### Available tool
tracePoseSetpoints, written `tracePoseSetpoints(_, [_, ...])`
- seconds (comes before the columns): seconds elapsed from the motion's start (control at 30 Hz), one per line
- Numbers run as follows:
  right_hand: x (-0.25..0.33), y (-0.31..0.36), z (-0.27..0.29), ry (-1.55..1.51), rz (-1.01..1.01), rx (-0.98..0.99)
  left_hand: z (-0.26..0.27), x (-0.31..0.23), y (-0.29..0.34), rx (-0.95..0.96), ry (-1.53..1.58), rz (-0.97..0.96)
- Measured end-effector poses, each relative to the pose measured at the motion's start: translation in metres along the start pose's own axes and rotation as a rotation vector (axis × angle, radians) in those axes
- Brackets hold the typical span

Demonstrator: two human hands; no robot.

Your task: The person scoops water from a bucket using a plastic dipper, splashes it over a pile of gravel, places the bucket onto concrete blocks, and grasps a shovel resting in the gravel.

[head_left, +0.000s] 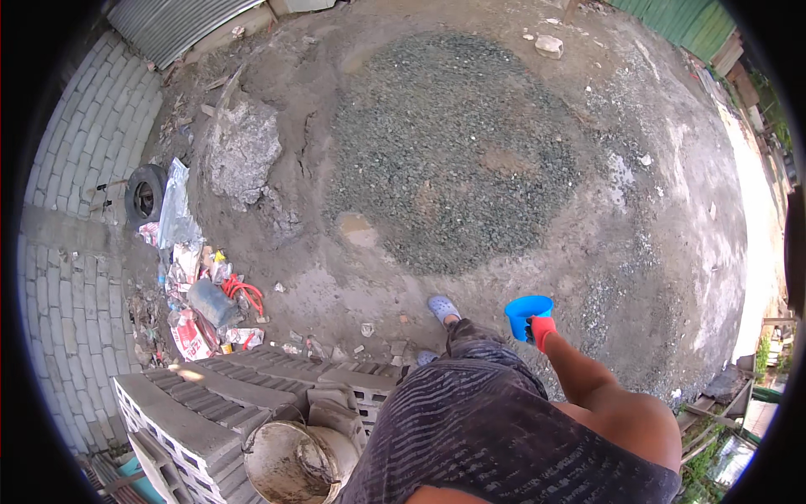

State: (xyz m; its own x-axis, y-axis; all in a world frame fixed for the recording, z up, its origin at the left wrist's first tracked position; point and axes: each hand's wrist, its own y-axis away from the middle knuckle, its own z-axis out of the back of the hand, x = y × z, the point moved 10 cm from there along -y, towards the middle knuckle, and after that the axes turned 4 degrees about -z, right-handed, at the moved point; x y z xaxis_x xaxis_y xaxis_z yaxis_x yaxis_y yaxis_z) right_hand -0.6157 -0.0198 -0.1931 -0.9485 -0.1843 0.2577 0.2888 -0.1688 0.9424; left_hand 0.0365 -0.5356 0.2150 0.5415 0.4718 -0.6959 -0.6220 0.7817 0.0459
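Note:
My right hand point(541, 333), in a red and dark work glove, is closed on the near side of a blue plastic dipper point(518, 316). The dipper is held out in front of me to the right, above the bare ground, with its round mouth up. The glove covers the part I grip. My left hand is out of the picture. A dirty whitish bucket point(344, 449), crusted inside with dried grey residue, stands at the lower edge to my left, beside stacked concrete hollow blocks point(180, 420).
A wide patch of grey gravel point(445, 143) spreads ahead, with a small puddle point(358, 230) at its near left. Leftward lie a pale rubble mound point(243, 151), an old tire point(145, 196) and a litter heap with a grey container point(213, 302), along a block wall point(71, 311).

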Motion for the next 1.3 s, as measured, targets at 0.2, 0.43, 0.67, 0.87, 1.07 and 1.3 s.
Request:
tracePoseSetpoints(0.2, [0.332,0.051,-0.125,-0.103,0.428,0.209,-0.012,-0.011,0.013,0.000,-0.026,-0.022])
tracePoseSetpoints(0.43, [0.536,0.234,-0.160,-0.227,0.899,0.367,-0.012,-0.010,0.020,0.001,-0.033,-0.007])
tracePoseSetpoints(0.67, [0.489,0.250,-0.130,-0.307,0.963,0.395,-0.012,-0.007,0.023,0.001,-0.057,0.005])
tracePoseSetpoints(0.87, [0.273,0.113,-0.081,-0.044,0.587,0.231,-0.011,-0.013,0.027,-0.002,-0.103,0.002])
tracePoseSetpoints(1.07, [0.069,0.000,-0.048,0.116,0.047,0.112,-0.006,-0.017,0.031,-0.006,-0.130,0.009])
tracePoseSetpoints(1.3, [0.267,0.015,-0.175,0.184,0.322,0.234,-0.007,-0.021,0.032,-0.002,-0.123,-0.007])
